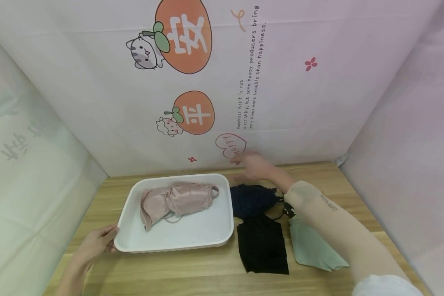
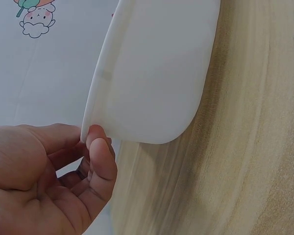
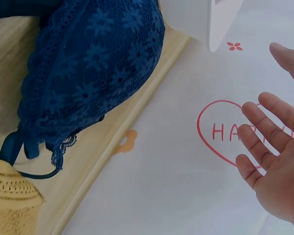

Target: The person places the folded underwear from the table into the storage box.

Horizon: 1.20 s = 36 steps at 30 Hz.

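Note:
My left hand [image 1: 98, 242] pinches the near left corner of a white plastic tray [image 1: 192, 245], thumb and fingertips at its rim, as the left wrist view shows close up. Inside the tray lies a pink satin bra [image 1: 188, 199], folded together. Nothing is in my right hand [image 1: 257, 166], which reaches over the back of the table with its fingers apart, blurred in the head view. Closest to it is a dark blue lace bra [image 3: 93, 58], lying against the tray's right side. Part of that bra is hidden by my right forearm.
In front of the blue bra lies a folded black garment [image 1: 262, 246], with a light green garment [image 1: 314, 246] to its right. A yellow openwork fabric piece [image 3: 12, 196] shows in the right wrist view. Printed white sheets [image 1: 288, 102] wall the wooden table at the back and sides.

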{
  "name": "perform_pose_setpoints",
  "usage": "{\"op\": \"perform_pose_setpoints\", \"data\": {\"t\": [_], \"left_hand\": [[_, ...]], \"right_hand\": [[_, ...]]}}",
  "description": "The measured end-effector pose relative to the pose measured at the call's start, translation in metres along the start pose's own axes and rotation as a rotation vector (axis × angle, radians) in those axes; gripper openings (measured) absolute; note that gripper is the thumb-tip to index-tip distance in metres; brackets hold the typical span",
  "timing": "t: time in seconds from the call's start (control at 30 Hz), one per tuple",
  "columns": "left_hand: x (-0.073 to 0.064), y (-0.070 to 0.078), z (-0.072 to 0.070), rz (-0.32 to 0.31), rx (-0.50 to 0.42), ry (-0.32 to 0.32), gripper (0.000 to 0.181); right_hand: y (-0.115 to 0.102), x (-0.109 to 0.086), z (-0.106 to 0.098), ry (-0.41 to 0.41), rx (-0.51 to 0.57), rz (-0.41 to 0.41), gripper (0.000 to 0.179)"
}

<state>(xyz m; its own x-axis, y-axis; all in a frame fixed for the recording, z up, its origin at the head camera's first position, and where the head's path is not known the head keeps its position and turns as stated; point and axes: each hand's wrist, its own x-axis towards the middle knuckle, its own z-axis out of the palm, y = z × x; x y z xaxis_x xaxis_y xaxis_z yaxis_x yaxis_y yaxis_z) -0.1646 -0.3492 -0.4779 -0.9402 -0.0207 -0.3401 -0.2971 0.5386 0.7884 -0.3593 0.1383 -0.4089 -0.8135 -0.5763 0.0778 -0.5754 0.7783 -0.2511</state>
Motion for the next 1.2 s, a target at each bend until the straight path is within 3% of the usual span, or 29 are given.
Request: {"op": "perform_pose_setpoints", "data": {"t": [0.67, 1.2], "left_hand": [[-0.002, 0.001, 0.0, -0.001, -0.003, -0.008, 0.054], [-0.001, 0.002, 0.0, 0.008, -0.007, -0.003, 0.055]], "right_hand": [[0.017, -0.02, -0.011, -0.032, 0.016, 0.072, 0.066], [0.034, -0.035, -0.006, -0.011, 0.022, 0.082, 0.07]]}}
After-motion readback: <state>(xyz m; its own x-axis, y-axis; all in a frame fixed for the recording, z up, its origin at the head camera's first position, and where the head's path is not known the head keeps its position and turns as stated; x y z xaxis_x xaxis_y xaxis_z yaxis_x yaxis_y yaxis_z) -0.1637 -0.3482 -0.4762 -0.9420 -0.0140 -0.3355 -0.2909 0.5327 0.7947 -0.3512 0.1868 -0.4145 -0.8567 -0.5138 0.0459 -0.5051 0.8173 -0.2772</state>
